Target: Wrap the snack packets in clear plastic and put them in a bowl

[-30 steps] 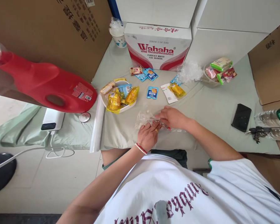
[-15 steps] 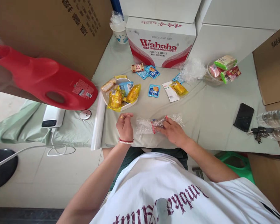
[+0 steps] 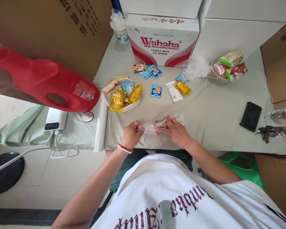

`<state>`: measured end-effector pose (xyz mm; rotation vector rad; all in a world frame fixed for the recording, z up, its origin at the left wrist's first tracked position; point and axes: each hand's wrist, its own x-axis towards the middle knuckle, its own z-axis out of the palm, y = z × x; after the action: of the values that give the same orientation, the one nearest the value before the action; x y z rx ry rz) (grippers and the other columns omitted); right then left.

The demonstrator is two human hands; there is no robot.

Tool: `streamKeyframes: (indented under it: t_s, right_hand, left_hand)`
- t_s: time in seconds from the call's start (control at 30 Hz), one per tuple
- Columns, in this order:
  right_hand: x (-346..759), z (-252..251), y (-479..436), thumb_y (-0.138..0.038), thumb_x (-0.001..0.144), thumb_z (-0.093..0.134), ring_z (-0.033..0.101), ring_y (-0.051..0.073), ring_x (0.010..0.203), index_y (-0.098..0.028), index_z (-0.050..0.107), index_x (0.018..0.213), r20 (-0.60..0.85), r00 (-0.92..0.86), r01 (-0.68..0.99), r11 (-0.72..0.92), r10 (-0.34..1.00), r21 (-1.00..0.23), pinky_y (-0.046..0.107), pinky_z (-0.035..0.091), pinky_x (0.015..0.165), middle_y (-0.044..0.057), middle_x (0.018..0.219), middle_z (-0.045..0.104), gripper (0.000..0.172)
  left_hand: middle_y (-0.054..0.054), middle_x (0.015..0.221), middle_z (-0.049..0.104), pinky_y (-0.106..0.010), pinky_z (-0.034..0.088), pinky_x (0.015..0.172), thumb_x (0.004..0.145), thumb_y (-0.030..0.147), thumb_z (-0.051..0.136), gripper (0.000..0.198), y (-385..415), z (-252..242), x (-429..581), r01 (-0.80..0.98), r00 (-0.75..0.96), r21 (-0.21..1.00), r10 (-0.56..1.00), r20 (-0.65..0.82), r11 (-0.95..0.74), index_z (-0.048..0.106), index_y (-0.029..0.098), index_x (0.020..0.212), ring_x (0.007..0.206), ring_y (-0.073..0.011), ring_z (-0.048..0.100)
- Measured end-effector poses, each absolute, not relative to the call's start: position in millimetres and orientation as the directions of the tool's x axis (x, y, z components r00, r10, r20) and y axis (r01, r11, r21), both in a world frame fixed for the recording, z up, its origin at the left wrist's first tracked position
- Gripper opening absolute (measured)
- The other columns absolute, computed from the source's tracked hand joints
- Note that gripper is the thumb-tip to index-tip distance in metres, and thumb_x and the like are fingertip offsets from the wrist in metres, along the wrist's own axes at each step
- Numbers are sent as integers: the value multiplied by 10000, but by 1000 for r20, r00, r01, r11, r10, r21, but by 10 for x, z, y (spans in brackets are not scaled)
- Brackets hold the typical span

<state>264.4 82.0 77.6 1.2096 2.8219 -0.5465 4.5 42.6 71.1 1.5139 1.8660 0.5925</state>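
A small snack packet with red ends [image 3: 156, 128] lies near the table's front edge, wrapped in clear plastic film [image 3: 147, 128]. My left hand [image 3: 132, 133] is closed on the film's gathered left end. On the packet's right part rests my right hand [image 3: 178, 132], its fingers closed over the wrapped packet, which they partly hide. Loose film sticks out beyond the right fingers. Behind my left hand stands a white bowl [image 3: 131, 107] of yellow, blue and tan snack packets. A roll of clear film [image 3: 100, 127] lies to the left.
Behind are blue snack packets [image 3: 156, 91], a yellow packet [image 3: 183, 88] and a Wahaba-style red-and-white "Wahaha" carton [image 3: 162, 44]. A red jug [image 3: 50, 82] and power bank [image 3: 56, 119] are left. A phone [image 3: 250, 116], keys [image 3: 267, 133] and a snack-filled bowl [image 3: 220, 78] are right.
My left hand has moved right and taken hold of the film's left end, which is now drawn together and narrower. My right hand stays on the wrapped packet.
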Motion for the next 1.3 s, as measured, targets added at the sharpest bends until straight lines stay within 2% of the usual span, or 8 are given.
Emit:
streamKeyframes:
  t_s: [0.2,0.3,0.47,0.63,0.77,0.87,1.0,1.3]
  right_hand:
    - [2534,723,770,-127,1029,455,506,278,1140,-323,688,1409,-106,-718,672,646,688,-362,433,469,1092,100,1009,581,487]
    - [2589,695,694,-92,1011,426,502,281,1175,-266,638,1457,-47,-718,640,631,695,-438,461,496,1068,118,1065,601,524]
    - [2917,688,618,-93,973,459,520,267,1246,-226,681,1325,96,-738,448,592,668,-670,467,503,1071,114,1225,662,437]
    - [3104,594,661,-372,986,582,501,340,1180,-170,680,1308,96,-235,792,248,967,-557,552,496,1026,172,1166,608,392]
    - [3113,553,678,-338,920,630,470,360,1302,-191,714,1064,63,-228,755,217,972,-619,592,451,1095,177,1326,572,222]
    - [3101,644,703,-382,934,591,634,258,1019,-220,663,975,-66,-195,581,61,979,-812,462,569,919,114,1128,657,182]
    - [2899,804,856,-498,928,592,562,161,607,-239,605,921,-282,-193,370,-196,940,-908,284,503,574,-22,691,590,259]
    - [2099,885,1245,-254,1015,523,661,214,940,-189,683,1032,-156,-285,792,141,946,-594,317,491,852,71,991,714,173]
  left_hand:
    - [9,719,675,-289,543,617,794,326,678,127,576,883,488,255,-124,919,953,-277,300,601,228,810,638,-161,645]
    - [-43,899,730,-344,614,742,824,242,604,119,775,836,740,349,-44,908,972,-231,231,675,203,911,751,-184,703]
    - [-167,1312,676,-502,493,1157,846,144,548,398,732,684,970,750,195,634,979,62,-190,703,130,1212,1260,-311,632]
    - [-197,1516,558,-538,439,1195,899,137,516,564,504,543,1029,854,297,415,949,109,-315,540,105,1462,1372,-346,542]
    - [-199,1521,559,-540,403,1222,929,135,477,588,488,497,1005,860,315,386,942,114,-334,490,110,1516,1404,-333,520]
    - [-188,1526,568,-541,419,1206,952,131,463,565,480,484,977,867,316,372,943,106,-332,510,129,1515,1402,-331,531]
    - [-185,1551,557,-502,460,1170,986,102,439,482,432,449,996,870,347,332,931,112,-364,596,127,1441,1424,-315,538]
    - [-220,1618,466,-568,386,1264,915,123,494,604,318,444,914,765,394,510,912,112,-393,504,86,1518,1572,-337,356]
